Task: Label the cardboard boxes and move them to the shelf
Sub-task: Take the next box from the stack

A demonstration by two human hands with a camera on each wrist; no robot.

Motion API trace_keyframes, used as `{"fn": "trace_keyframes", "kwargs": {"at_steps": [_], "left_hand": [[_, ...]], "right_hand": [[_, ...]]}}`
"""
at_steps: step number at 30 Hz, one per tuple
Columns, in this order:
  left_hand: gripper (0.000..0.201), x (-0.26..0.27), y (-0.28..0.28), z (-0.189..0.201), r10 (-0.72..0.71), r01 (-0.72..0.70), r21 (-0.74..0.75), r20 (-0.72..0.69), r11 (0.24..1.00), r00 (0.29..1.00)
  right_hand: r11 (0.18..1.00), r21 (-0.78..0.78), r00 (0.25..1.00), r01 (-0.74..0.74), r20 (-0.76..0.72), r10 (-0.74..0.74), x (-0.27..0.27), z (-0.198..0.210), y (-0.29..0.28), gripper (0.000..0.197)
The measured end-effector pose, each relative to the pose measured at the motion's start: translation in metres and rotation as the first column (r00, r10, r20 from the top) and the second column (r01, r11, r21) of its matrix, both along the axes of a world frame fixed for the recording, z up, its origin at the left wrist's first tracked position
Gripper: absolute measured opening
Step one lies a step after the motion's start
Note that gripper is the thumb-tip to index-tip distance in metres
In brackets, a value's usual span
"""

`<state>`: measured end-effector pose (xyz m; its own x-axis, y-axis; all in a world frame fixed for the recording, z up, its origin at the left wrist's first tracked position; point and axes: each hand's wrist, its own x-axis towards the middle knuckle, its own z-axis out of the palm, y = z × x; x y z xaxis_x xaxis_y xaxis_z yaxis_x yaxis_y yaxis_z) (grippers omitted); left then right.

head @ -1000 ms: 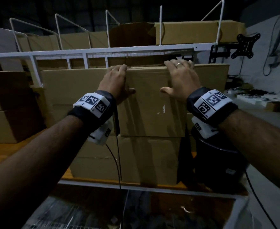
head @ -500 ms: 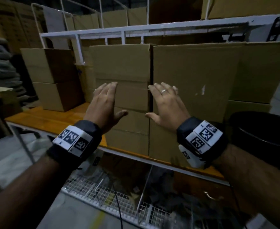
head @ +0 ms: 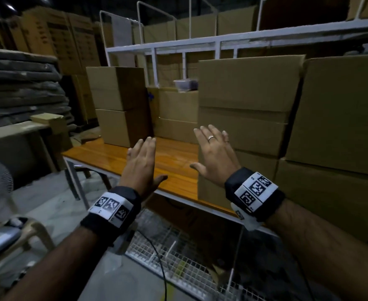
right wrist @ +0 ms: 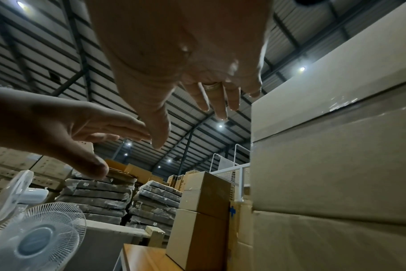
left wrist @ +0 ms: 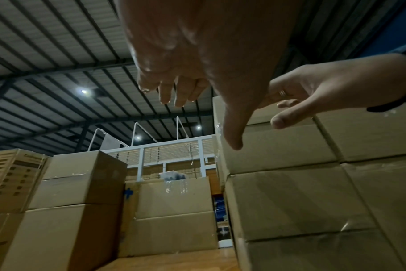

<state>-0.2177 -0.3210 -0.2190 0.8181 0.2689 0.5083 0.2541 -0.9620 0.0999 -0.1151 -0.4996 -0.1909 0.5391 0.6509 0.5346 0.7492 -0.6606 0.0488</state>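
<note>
Stacked plain cardboard boxes [head: 243,118] stand on the wooden shelf [head: 174,161] under a white metal rack [head: 200,43]. Both my hands are raised in front of them with straight fingers and hold nothing. My left hand [head: 143,164] hovers over the bare wood left of the tall stack. My right hand [head: 213,153], with a ring, is in front of the stack's left edge, apart from it in the wrist views. The left hand [left wrist: 192,78] and the right hand [right wrist: 204,88] both show spread, empty fingers. A second pile of boxes [head: 118,107] stands further left.
More boxes [head: 339,118] fill the shelf to the right. Wrapped grey bundles [head: 20,88] are stacked at the left, with white fans [right wrist: 35,236] near the floor. A wire mesh tray [head: 178,255] lies below the shelf edge.
Both hands have come off the top box's upper edge and drawn back and down. The view has swung left, so the bare wood and left pile now show.
</note>
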Motion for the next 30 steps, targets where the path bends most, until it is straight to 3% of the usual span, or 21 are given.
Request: {"fn": "trace_keyframes", "kwargs": {"at_steps": [13,30], "left_hand": [[0.103,0.025,0.166,-0.017,0.077,-0.077,-0.003,-0.043,0.997,0.996],[0.105,0.187,0.390,0.011,0.140,-0.140,-0.010,0.022,0.990,0.990]], "right_hand": [[0.998,-0.002,0.997,-0.060,-0.041,0.060,0.037,-0.027,0.191,0.091],[0.991,0.109,0.991,-0.077,-0.103,0.088,0.191,0.002,0.419,0.091]]}}
